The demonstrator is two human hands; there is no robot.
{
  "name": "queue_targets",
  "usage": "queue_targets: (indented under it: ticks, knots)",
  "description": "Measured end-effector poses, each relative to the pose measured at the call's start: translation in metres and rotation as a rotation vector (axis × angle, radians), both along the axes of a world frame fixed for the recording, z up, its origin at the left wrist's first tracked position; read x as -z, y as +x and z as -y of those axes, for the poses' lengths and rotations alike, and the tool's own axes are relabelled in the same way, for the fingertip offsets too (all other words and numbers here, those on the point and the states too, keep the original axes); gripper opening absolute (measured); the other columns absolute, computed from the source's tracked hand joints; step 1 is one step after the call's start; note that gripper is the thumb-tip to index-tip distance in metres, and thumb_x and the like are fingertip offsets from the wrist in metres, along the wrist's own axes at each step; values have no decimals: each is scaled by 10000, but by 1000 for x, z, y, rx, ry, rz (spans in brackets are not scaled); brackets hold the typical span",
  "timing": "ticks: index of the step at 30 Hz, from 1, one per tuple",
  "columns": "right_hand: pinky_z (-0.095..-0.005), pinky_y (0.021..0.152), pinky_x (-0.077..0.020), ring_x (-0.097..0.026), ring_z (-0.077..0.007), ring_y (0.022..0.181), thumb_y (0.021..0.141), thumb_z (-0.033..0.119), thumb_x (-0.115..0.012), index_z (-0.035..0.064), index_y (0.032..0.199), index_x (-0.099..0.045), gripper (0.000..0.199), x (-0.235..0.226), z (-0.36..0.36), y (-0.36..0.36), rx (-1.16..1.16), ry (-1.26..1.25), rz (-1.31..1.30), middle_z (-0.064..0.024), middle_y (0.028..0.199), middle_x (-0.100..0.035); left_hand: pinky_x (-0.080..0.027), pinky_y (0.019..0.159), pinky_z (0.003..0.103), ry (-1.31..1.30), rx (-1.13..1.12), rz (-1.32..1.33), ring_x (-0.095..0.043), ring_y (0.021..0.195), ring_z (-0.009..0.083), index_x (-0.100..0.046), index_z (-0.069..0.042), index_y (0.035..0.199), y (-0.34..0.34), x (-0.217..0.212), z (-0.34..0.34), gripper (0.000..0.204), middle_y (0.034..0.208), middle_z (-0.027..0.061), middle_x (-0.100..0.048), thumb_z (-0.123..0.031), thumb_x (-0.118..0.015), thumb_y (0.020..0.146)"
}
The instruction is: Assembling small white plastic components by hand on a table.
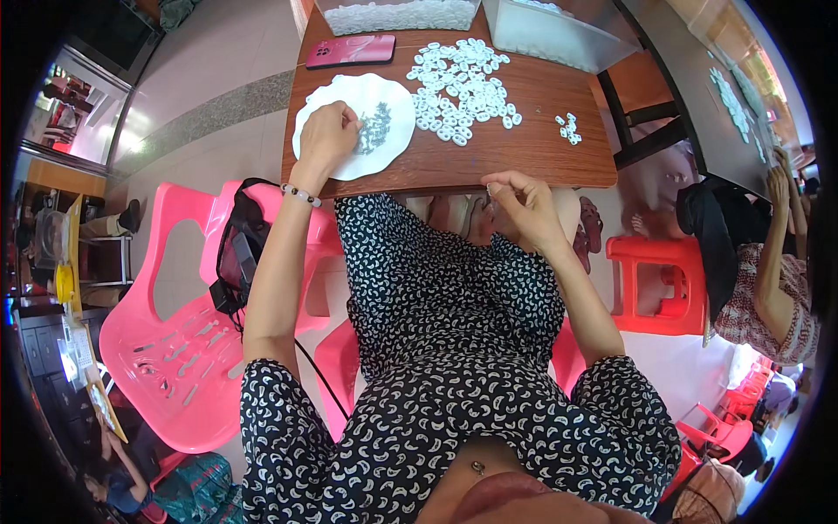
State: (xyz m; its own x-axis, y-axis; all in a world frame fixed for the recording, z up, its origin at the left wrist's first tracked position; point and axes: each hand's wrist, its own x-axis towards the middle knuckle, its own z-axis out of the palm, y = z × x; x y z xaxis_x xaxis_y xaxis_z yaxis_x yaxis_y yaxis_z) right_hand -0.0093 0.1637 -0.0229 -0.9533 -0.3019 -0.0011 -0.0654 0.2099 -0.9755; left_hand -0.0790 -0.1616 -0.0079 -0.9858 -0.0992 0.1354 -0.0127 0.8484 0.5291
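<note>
My left hand (328,138) is over a white wavy-rimmed plate (397,157), its fingers curled together beside a heap of small grey metal-looking pieces (375,127). Whatever the fingertips hold, if anything, is hidden. By the table's near edge, my right hand (528,205) has thumb and forefinger pinched together. A tiny pale bit shows at those fingertips, too small to name. Right of the plate, many small white oval plastic pieces with holes (458,87) lie spread over the brown wooden table (524,162). A smaller cluster of white pieces (569,129) sits apart at the right.
A pink phone (350,51) lies behind the plate. Two clear plastic bins (397,16) (559,39) stand at the far edge, the left one filled with white pieces. Pink chairs (175,349) and a red stool (659,284) flank me. Other people sit at tables on both sides.
</note>
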Motion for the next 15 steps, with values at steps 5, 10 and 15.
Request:
queue_targets:
  ticks: [5,10,15]
  knots:
    - [-189,537,-345,-424,-10,606,921,160,-576,-5,1000,-668,205,-2,5,0,-5,-36,10,58,701,-580,-493,669,385,53,-24,-18,-655,723,299,-654,-16,792,0,5,4,144,739,156,-665,-158,-672,790]
    - [-201,591,-392,-477,-32,660,918,172,-576,-11,966,-672,212,-7,18,-4,-18,-4,3,25,755,-616,-482,630,327,241,-45,-139,-633,656,197,-642,0,815,-3,15,14,177,703,107,-663,-169,-605,846]
    - [-224,622,-425,-524,-53,701,899,179,-593,-19,954,-671,220,-17,42,-18,-48,-22,-11,-7,770,-640,-467,615,306,493,24,-144,-600,636,146,-620,20,859,-2,23,10,190,703,79,-649,-160,-567,889]
